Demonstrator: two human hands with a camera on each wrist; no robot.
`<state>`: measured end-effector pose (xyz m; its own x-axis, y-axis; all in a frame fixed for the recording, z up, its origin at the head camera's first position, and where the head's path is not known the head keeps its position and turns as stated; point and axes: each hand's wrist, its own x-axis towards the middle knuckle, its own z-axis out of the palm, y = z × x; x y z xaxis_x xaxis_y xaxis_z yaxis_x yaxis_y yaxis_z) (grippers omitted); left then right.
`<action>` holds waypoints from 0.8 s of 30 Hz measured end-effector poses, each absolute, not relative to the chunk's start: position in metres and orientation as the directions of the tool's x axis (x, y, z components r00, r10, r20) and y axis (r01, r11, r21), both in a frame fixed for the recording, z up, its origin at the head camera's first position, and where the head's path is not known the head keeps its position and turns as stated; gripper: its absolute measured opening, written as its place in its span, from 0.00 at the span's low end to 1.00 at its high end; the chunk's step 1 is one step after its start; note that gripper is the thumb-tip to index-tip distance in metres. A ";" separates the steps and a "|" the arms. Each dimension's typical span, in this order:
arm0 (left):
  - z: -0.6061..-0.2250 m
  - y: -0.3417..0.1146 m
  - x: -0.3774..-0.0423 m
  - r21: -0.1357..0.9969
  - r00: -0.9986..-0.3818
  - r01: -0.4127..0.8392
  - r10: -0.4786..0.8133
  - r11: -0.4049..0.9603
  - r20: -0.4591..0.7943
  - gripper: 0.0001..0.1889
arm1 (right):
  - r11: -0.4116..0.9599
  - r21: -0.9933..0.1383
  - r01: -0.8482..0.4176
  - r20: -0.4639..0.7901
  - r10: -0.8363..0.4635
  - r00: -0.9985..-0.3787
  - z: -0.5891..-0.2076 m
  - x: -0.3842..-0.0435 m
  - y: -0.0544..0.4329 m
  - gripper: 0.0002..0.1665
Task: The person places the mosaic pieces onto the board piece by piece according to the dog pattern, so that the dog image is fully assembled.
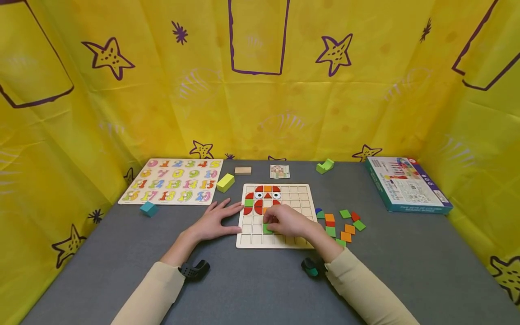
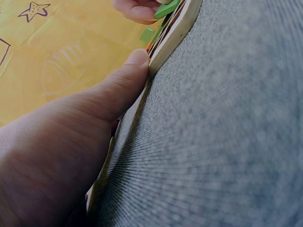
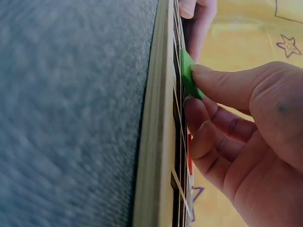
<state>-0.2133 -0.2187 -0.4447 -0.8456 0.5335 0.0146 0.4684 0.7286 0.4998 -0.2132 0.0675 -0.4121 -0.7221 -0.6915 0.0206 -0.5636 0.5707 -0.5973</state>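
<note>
A wooden grid board (image 1: 252, 242) lies in the middle of the grey table, with red, orange and green tiles and two eye tiles set in its upper left cells. My right hand (image 1: 290, 221) is over the board's lower middle and pinches a green square tile (image 3: 188, 74) between thumb and fingers. That tile is tilted against the grid in the right wrist view. With fingers spread, my left hand (image 1: 213, 221) rests on the table at the board's left side. Its thumb (image 2: 135, 61) touches the board's edge in the left wrist view.
Loose green, orange, red and blue tiles (image 1: 350, 229) lie right of the board. A number board (image 1: 207, 198), a teal block (image 1: 149, 209) and a yellow-green block (image 1: 225, 183) are at left. Behind stand a wooden block (image 1: 243, 171), a picture card (image 1: 280, 171), a green curved block (image 1: 325, 166); a box (image 1: 408, 183) is at right.
</note>
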 end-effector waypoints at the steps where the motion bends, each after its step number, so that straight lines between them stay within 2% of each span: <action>1: -0.445 -0.219 -0.213 0.501 -0.845 0.468 0.534 0.728 0.015 0.42 | 0.572 -0.593 -0.567 0.023 -0.692 -0.722 -0.412 -0.213 0.067 0.04; 14: -0.444 -0.221 -0.215 0.498 -0.843 0.475 0.537 0.726 0.021 0.41 | 0.567 -0.598 -0.566 0.026 -0.692 -0.721 -0.410 -0.216 0.073 0.05; 24: -0.446 -0.220 -0.214 0.499 -0.840 0.477 0.542 0.723 0.019 0.42 | 0.537 -0.634 -0.557 0.081 -0.670 -0.738 -0.398 -0.216 0.096 0.07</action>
<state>-0.2140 -0.2196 -0.4456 -0.8405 0.5415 0.0189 0.4772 0.7232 0.4993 -0.2162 0.0957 -0.3977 -0.7379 -0.6701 0.0808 -0.5568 0.5367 -0.6340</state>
